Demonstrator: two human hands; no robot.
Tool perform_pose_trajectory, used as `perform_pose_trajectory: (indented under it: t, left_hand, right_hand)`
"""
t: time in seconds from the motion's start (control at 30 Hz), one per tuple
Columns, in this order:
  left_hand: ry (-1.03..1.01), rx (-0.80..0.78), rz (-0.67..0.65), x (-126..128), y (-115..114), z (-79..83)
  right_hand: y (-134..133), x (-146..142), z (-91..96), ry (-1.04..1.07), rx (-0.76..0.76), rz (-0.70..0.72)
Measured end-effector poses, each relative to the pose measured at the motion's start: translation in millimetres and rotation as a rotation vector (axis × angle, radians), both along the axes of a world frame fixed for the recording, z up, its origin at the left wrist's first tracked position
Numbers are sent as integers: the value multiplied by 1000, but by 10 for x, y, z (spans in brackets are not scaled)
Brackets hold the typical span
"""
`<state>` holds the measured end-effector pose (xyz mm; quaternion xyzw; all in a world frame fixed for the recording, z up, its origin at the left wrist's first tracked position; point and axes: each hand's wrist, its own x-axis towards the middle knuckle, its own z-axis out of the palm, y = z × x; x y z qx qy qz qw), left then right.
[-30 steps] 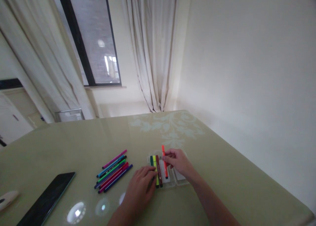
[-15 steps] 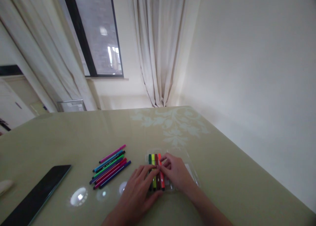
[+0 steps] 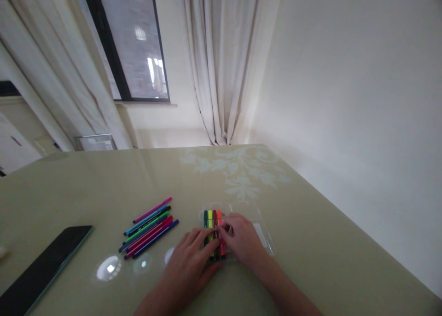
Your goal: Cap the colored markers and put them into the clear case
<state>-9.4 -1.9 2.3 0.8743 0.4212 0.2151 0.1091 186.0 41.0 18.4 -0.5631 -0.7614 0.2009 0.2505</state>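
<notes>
A clear plastic marker case (image 3: pixel 253 211) lies open on the table, with a row of felt-tip markers in its left part: dark green (image 3: pixel 206 218), yellow (image 3: pixel 210 217), brown (image 3: pixel 214 218) and orange-red (image 3: pixel 219 217). My left hand (image 3: pixel 189 257) rests over the lower half of this row, fingers stretched out and touching the markers. From the right, my right hand (image 3: pixel 243 238) reaches in with curled fingers, thumb and forefinger close together at the orange-red marker's side. Whatever is between those fingertips is hidden.
Left of the case, several loose markers (image 3: pixel 148 231) in pink, blue, black, green, purple and red lie side by side. A black tablet-like slab (image 3: pixel 51 261) is at the table's left. The table (image 3: pixel 311 261) meets a white wall on the right.
The view has shifted slightly, moving everything a little up and left. My right fingers have curled in more beside the orange-red marker. My left hand stays over the row.
</notes>
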Motion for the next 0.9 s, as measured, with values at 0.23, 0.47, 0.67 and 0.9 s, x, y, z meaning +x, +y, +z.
perform_pose_trajectory:
  t: [0.23,0.47,0.67,0.9]
  left_hand:
    - [63,138,501,-251,168,41]
    - [241,46,562,-363,209,-37]
    - [-299,-69,525,-264,207,10]
    - [-982,-465,405,-153,163,230]
  right_hand:
    - [35,37,-17,131,-16,-9]
    - [8,8,-19,101,19,13]
    - [-24,-23,30,239,82,19]
    - [-124,-107,141,531,-106,103]
